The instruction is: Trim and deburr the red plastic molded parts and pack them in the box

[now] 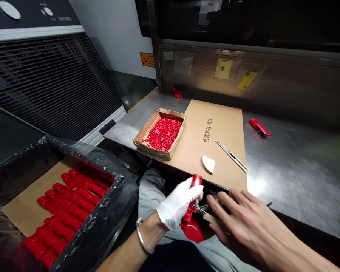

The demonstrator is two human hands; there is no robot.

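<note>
My left hand (pixel 176 206), in a white glove, is closed around a red plastic part (pixel 197 180) above my lap. The part's rounded upper end sticks out past the fingers, and a lower piece shows beneath them. My bare right hand (pixel 243 221) holds a pair of nippers (pixel 211 219) with a pale handle. Their metal jaws point left and meet the red part just below my left fingers. Most of the grip is hidden under my right hand, whose fingers lie over the handles.
A cardboard sheet (pixel 223 124) covers part of the steel table (pixel 294 166). On it are an open tray (pixel 138 141) of red scraps, a white curved piece (pixel 208 164) and tweezers (pixel 231 156). Red parts (pixel 260 127) lie beyond. A black-lined box (pixel 113 189) with several red parts stands left.
</note>
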